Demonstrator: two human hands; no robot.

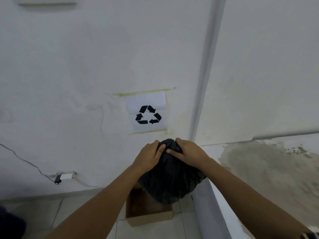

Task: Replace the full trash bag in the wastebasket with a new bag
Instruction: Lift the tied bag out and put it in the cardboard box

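A: Where is the full trash bag [170, 178] held?

B: It is gripped at its gathered neck by 2 hands. The left hand [149, 156] is clenched on the neck from one side, the right hand [188, 152] from the other, and the thumbs nearly meet over the black plastic. The bulk of the bag hangs straight below the fingers, so its long axis is judged to run roughly vertically.

A: And the wastebasket?

B: A brown cardboard box [149, 211] is seen directly under the bag, open at the top. It is taken to serve as the wastebasket. Whether the bottom of the bag is clear of the box rim cannot be told, since the rim is hidden there.

A: Which hand is nearer?

B: Neither is clearly nearer; both are set on the neck at about the same height.

A: What surrounds it?

B: A pale tiled floor [57, 209] lies below the fingers. A white wall with a taped recycling sign [148, 114] stands beyond them, a grey pipe [205, 83] runs up the corner just to the right, and a cable [25, 161] trails well to the left.
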